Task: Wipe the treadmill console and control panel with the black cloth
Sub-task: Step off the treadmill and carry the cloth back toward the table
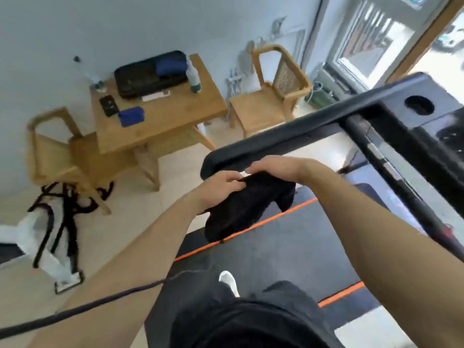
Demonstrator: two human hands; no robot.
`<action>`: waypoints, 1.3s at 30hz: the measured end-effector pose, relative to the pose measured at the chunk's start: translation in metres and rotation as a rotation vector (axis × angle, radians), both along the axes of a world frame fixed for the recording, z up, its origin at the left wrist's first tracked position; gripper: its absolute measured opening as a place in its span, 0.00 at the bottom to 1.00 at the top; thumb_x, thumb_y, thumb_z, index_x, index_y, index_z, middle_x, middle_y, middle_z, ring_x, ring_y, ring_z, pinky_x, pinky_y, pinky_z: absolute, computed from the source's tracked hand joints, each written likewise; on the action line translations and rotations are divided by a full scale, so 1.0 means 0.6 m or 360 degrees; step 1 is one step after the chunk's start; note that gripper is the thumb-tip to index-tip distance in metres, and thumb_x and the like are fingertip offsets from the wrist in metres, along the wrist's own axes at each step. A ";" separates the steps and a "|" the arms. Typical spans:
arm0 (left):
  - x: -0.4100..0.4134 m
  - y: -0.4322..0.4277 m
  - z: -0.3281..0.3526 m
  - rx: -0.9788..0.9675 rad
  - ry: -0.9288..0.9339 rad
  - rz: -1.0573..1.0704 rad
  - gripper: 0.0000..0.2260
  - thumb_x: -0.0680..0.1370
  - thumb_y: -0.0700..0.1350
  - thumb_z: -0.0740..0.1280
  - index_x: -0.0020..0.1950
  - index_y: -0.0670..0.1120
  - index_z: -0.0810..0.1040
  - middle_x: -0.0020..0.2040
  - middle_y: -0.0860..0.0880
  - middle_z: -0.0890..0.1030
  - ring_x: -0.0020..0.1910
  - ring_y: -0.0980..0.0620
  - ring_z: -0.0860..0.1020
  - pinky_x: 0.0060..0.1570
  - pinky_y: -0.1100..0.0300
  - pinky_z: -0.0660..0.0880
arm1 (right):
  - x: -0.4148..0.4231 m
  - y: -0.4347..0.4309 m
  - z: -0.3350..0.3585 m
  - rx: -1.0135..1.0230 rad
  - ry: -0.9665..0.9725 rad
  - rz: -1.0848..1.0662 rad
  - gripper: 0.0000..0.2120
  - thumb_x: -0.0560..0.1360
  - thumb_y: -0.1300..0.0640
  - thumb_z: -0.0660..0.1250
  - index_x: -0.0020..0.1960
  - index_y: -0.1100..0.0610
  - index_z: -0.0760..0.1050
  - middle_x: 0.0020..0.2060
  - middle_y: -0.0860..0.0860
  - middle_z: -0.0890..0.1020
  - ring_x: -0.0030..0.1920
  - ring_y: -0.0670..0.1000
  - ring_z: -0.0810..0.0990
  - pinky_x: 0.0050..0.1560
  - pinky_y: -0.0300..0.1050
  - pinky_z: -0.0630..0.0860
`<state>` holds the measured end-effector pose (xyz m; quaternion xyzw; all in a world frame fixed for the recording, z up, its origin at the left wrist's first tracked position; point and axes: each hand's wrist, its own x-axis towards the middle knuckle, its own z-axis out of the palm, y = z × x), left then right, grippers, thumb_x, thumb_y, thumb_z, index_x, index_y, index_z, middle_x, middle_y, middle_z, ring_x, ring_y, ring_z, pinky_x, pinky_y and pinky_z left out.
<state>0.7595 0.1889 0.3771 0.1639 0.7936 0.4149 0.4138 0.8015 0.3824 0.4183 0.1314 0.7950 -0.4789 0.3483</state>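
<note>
So, both hands on the black cloth, standing on the treadmill.
Left hand and right hand pinch its top edge with closed fingers; it hangs just below the handrail, over the orange-striped belt, console off right.

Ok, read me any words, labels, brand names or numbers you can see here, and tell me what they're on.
None can be read.
Treadmill console: shows no legible markings, blurred.
Dark item on the wooden table: pale mark, too small and blurred.
Black cloth: small pale tag, unreadable.
</note>
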 end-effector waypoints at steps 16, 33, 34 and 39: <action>0.210 -0.594 -0.068 -0.0303 -0.0061 0.1688 0.03 0.76 0.43 0.76 0.46 0.47 0.83 0.38 0.54 0.83 0.37 0.59 0.81 0.36 0.64 0.75 | -0.138 -0.633 -0.070 -0.0462 0.0276 0.1273 0.11 0.79 0.54 0.69 0.47 0.62 0.84 0.41 0.53 0.86 0.42 0.50 0.82 0.54 0.51 0.78; 0.510 -1.025 -0.102 -0.0025 0.0176 0.3413 0.10 0.80 0.48 0.71 0.55 0.42 0.81 0.49 0.44 0.83 0.48 0.45 0.83 0.47 0.53 0.82 | -0.020 -1.233 -0.149 -0.0234 0.0858 0.1747 0.14 0.75 0.45 0.70 0.42 0.56 0.82 0.38 0.51 0.84 0.43 0.52 0.81 0.47 0.50 0.77; 0.508 -1.062 -0.108 0.0004 0.0138 0.3451 0.11 0.81 0.49 0.69 0.56 0.42 0.81 0.49 0.45 0.84 0.48 0.45 0.83 0.45 0.56 0.82 | -0.019 -1.273 -0.161 -0.0198 0.0853 0.1732 0.16 0.75 0.45 0.71 0.37 0.57 0.79 0.33 0.50 0.81 0.39 0.52 0.79 0.42 0.49 0.75; 0.474 -1.251 -0.141 0.0020 -0.0034 0.3364 0.11 0.84 0.53 0.62 0.52 0.50 0.82 0.49 0.49 0.84 0.46 0.46 0.83 0.45 0.57 0.81 | -0.027 -1.440 -0.218 -0.0009 0.0710 0.1610 0.22 0.76 0.46 0.70 0.33 0.60 0.72 0.28 0.55 0.74 0.33 0.51 0.72 0.33 0.46 0.67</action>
